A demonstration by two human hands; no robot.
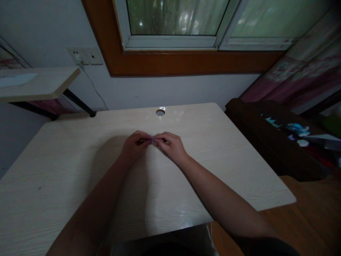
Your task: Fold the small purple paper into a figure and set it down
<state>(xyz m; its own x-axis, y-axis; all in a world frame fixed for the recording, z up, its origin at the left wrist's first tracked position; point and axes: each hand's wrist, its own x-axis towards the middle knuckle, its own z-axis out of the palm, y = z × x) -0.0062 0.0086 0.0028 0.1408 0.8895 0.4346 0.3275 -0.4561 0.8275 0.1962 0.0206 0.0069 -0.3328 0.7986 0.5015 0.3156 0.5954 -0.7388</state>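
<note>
My left hand (pixel 134 144) and my right hand (pixel 170 145) meet over the middle of a pale wooden desk (pixel 66 170). Both are closed in a pinch, fingertips touching. Between them is a small purplish object (pixel 151 139), too small and dim to name. Both forearms reach in from the bottom of the view and rest on or just above the desktop.
A round cable hole (pixel 160 112) is near the desk's far edge. A shelf (pixel 37 83) juts out at the left, below a wall socket (pixel 84 56). A dark piece of furniture (pixel 274 142) stands at the right. A window (pixel 202 21) is above.
</note>
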